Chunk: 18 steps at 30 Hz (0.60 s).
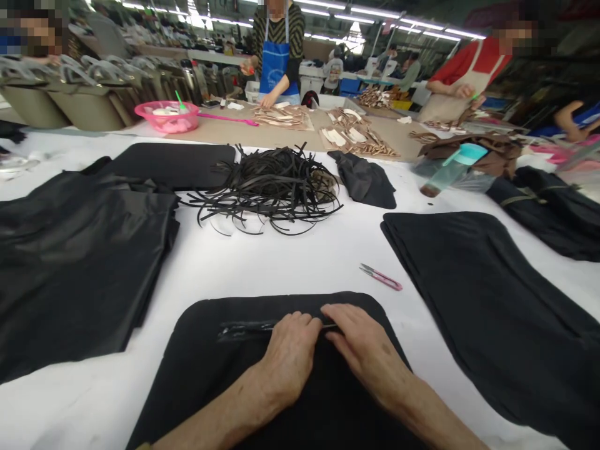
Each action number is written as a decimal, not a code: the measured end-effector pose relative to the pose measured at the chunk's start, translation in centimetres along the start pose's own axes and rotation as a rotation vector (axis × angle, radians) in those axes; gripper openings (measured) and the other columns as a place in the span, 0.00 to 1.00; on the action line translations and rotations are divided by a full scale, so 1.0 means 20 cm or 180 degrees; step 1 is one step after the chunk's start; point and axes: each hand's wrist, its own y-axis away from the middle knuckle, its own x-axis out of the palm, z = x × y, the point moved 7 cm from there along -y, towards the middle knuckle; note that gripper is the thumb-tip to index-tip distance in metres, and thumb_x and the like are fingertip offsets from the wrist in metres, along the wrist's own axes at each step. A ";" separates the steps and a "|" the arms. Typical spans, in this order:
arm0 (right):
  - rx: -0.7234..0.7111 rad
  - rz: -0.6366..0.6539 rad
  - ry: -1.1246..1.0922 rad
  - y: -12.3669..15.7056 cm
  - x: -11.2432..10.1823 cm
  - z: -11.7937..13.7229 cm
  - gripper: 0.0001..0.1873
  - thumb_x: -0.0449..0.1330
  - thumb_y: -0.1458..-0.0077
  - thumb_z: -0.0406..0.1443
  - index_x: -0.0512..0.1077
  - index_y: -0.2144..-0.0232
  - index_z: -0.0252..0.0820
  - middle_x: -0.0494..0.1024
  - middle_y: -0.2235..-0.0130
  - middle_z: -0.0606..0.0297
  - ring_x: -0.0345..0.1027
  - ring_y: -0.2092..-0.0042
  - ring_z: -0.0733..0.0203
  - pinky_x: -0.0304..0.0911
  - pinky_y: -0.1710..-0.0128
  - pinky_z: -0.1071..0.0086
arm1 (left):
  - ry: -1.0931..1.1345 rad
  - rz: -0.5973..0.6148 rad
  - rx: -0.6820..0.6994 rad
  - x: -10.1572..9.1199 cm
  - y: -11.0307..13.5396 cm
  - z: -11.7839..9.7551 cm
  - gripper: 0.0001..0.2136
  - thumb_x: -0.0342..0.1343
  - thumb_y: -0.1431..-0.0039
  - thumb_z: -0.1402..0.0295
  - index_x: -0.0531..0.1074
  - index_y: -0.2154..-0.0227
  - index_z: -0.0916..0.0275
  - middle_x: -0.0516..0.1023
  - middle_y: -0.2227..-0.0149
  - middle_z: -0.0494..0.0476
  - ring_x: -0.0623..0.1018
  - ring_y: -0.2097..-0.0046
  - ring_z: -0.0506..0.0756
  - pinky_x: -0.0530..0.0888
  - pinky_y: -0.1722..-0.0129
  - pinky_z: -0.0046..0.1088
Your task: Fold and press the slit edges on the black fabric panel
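Black round-cornered panel [220, 365]: flat on white table [262, 262], beneath left hand [291, 351] and right hand [363, 344] | glossy narrow strip [241, 331]: long axis left-right, near panel's far edge; left hand nearer its exposed left end | both curled downward; whether pinching, cannot tell

Bare white tabletop [262, 262] runs between the near black panel [220, 356] and the heap of black strips [279, 178]. Pink-handled thread snips [387, 280] interrupt it at right; stacked black panels [487, 294] and layered black sheets [84, 262] bound its two sides
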 end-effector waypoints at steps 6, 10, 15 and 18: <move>0.0126 0.0677 0.0099 0.01 0.14 0.02 0.13 0.54 0.47 0.24 0.68 0.60 0.42 0.72 0.64 0.64 0.62 0.62 0.55 0.57 0.62 0.60 | -0.0369 -0.0071 0.0042 -0.07 0.18 0.15 0.13 0.42 0.41 0.78 0.68 0.59 0.61 0.73 0.63 0.54 0.69 0.59 0.58 0.67 0.55 0.39; 0.0199 0.0877 0.0370 -0.02 0.17 0.03 0.10 0.53 0.46 0.25 0.68 0.70 0.43 0.70 0.68 0.65 0.60 0.65 0.57 0.53 0.64 0.62 | -0.0531 -0.0176 -0.0195 -0.15 0.33 0.35 0.13 0.41 0.41 0.79 0.68 0.61 0.60 0.72 0.64 0.55 0.67 0.61 0.57 0.66 0.58 0.39; 0.0257 0.0880 0.0579 -0.02 0.17 0.04 0.12 0.52 0.48 0.23 0.67 0.72 0.44 0.69 0.69 0.66 0.59 0.66 0.58 0.49 0.65 0.63 | -0.0305 -0.0448 -0.0399 -0.22 0.42 0.53 0.14 0.42 0.42 0.79 0.68 0.59 0.59 0.72 0.63 0.55 0.66 0.59 0.57 0.64 0.59 0.39; 0.0260 0.0821 0.0581 -0.02 0.18 0.07 0.12 0.53 0.49 0.22 0.68 0.71 0.44 0.69 0.68 0.66 0.59 0.66 0.58 0.49 0.64 0.63 | -0.0050 -0.0557 -0.0481 -0.23 0.43 0.56 0.14 0.43 0.44 0.80 0.68 0.59 0.59 0.73 0.63 0.53 0.66 0.59 0.57 0.64 0.60 0.37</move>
